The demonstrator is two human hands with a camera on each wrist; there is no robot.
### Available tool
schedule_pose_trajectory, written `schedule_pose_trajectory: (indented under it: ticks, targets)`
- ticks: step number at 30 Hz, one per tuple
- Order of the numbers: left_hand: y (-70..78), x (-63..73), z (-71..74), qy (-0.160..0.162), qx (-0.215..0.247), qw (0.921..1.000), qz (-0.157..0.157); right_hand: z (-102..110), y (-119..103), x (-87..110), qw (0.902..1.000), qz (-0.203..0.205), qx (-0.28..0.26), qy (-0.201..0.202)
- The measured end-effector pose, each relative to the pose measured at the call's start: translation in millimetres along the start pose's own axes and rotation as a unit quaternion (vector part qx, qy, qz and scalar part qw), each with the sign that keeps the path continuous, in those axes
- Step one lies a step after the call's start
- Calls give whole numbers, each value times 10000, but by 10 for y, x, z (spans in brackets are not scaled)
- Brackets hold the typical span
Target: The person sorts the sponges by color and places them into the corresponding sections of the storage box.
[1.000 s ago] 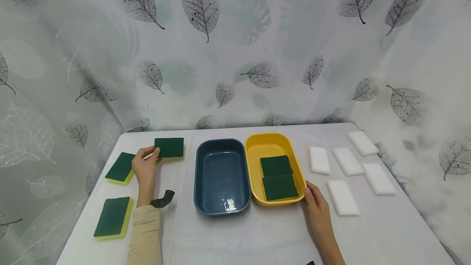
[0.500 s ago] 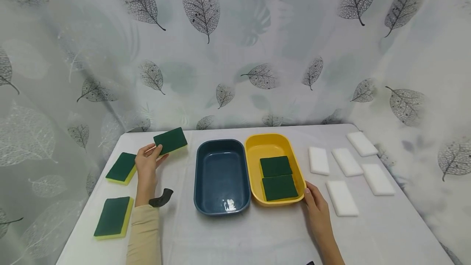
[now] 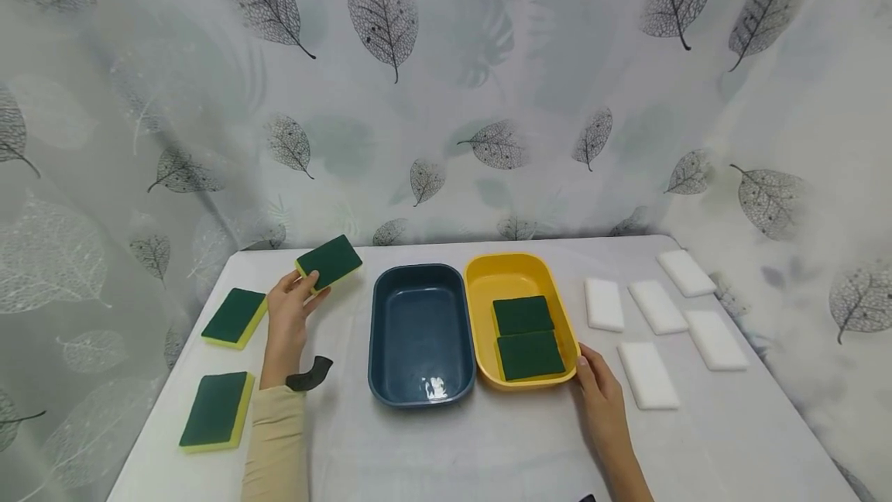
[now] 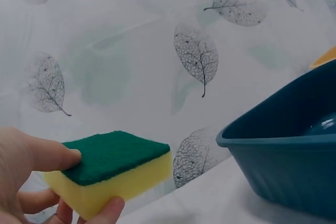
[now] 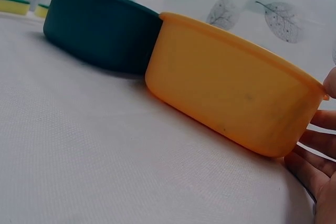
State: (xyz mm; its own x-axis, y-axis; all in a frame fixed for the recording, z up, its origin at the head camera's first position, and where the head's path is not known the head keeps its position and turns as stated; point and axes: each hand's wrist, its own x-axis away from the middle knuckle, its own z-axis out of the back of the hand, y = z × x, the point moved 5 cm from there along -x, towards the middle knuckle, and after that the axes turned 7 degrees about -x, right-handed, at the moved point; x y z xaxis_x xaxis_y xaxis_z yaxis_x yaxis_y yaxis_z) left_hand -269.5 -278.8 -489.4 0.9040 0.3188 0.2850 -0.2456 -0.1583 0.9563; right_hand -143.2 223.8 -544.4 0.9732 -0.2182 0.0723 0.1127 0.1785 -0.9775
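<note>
My left hand (image 3: pixel 287 312) pinches a green-and-yellow scouring sponge (image 3: pixel 330 262) by its near-left corner, thumb on the green face and fingers below. In the left wrist view this sponge (image 4: pixel 118 166) is raised and tilted, left of the blue basin (image 4: pixel 283 161). My right hand (image 3: pixel 601 390) holds the yellow basin (image 3: pixel 481 285) at its near right corner. In the right wrist view, the thumb is at the rim of the yellow basin (image 5: pixel 231 82) and the fingers lie against its outer wall. Two sponges (image 3: pixel 531 355) lie green side up inside it.
Beside the yellow basin stands the blue basin (image 3: pixel 421 331), nothing inside. Two more sponges (image 3: pixel 233 316) (image 3: pixel 216 409) lie at the table's left. Several white sponge blocks (image 3: pixel 648 375) are spread at the right. A leaf-patterned curtain (image 3: pixel 446 99) hangs behind the table.
My left hand has raised the sponge, turned it and shifted it slightly right, towards the blue basin. The right hand and both basins have stayed in place.
</note>
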Motion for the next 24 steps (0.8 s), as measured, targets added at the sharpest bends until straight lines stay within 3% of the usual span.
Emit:
schedule_pose_trajectory:
  ticks: [7,24]
  targets:
    - [39,48,-54,-194,-113,9997,18,-2,-1,12,9999,44,-101,-23]
    - [146,214,-411,-652,-937,9928,-372,-3,16,3,10000,-58,-5,6]
